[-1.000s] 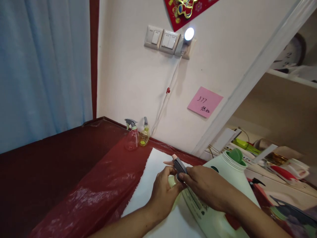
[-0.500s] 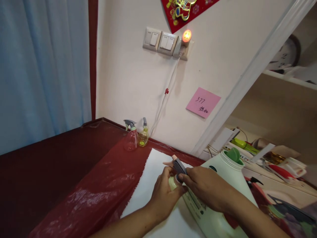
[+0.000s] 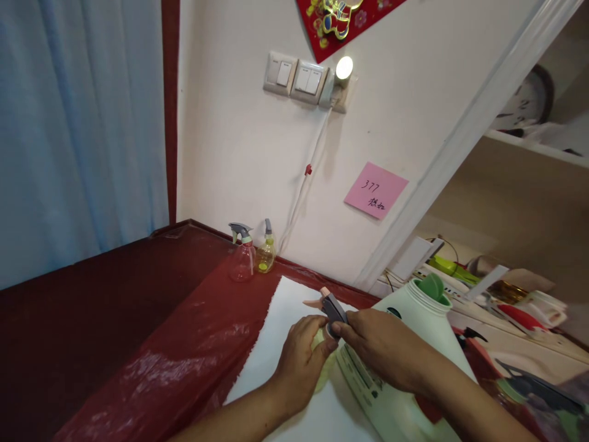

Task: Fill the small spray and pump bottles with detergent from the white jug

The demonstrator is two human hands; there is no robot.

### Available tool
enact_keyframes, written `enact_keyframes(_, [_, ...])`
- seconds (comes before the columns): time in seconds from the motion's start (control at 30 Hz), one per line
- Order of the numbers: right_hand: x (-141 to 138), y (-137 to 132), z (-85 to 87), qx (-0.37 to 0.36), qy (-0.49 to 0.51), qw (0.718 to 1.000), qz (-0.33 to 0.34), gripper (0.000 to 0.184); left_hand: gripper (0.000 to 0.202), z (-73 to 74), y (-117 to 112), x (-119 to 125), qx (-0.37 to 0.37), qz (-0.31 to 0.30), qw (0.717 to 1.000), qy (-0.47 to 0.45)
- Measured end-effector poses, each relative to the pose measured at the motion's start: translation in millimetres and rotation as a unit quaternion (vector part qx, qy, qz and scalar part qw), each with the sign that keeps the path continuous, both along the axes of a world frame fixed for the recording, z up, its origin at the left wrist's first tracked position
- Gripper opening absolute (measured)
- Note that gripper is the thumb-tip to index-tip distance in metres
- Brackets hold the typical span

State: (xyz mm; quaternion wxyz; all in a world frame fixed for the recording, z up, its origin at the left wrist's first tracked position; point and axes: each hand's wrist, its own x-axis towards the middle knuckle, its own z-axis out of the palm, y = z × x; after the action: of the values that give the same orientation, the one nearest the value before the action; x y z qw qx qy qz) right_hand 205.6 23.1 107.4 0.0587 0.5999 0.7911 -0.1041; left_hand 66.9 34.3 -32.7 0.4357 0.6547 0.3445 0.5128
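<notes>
Between my hands stands a spray bottle with a pale yellow body [image 3: 326,373] and a grey spray head [image 3: 334,312] that has a peach nozzle and trigger. My left hand [image 3: 301,359] is wrapped round the bottle's upper body. Fingers closed, my right hand [image 3: 368,337] grips the grey spray head at the neck. Below them lies a white sheet [image 3: 267,356]. A large pale green jug [image 3: 414,331] rests tilted just right of the bottle, partly behind my right forearm; its mouth is uncapped, with a green piece inside.
Two more spray bottles, one pink [image 3: 242,261] and one yellow [image 3: 265,255], stand by the wall. Red plastic film [image 3: 184,356] covers part of the dark red table [image 3: 115,282]. Cluttered shelves [image 3: 529,147] fill the right side. A pink note [image 3: 376,190] sticks to the wall.
My left hand has shifted its grip round the bottle, its thumb drawn back left, and more of the yellow body shows. My right hand stays on the spray head. The plug light went from orange to white.
</notes>
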Motion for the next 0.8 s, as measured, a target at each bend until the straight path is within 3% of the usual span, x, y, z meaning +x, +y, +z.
enact_keyframes(0.23, [4.9, -3.3, -5.4, 0.023, 0.011, 0.999, -0.038, 0.054, 0.052, -11.0, -4.1, -1.4, -0.056, -0.01, 0.998, 0.011])
enact_keyframes(0.4, [19.7, -27.0, -17.0, 0.06, 0.127, 0.984, -0.111, 0.056, 0.053, -22.9, -2.4, -8.7, -0.053, -0.02, 0.998, 0.008])
enact_keyframes(0.47, [27.9, -37.5, -34.6, 0.064, 0.19, 0.97, -0.139, 0.048, 0.054, -28.9, -1.0, -11.2, -0.049, -0.023, 0.998, -0.016])
enact_keyframes(0.57, [31.8, -47.9, -75.8, 0.064, 0.269, 0.943, -0.183, 0.037, 0.057, -36.9, 0.6, -11.9, -0.08, -0.011, 0.994, -0.074])
enact_keyframes(0.6, [28.9, -49.5, -90.4, 0.063, 0.292, 0.934, -0.198, 0.041, 0.059, -39.1, 1.2, -11.5, -0.097, -0.008, 0.991, -0.092])
enact_keyframes(0.7, [8.2, -47.2, -123.3, 0.078, 0.381, 0.902, -0.184, 0.076, 0.066, -47.1, 7.0, -11.0, -0.144, -0.015, 0.98, -0.135])
enact_keyframes(0.8, [-16.5, -36.0, -134.1, 0.126, 0.472, 0.863, -0.132, 0.085, 0.076, -60.6, 23.3, -15.3, -0.176, 0.017, 0.975, -0.133])
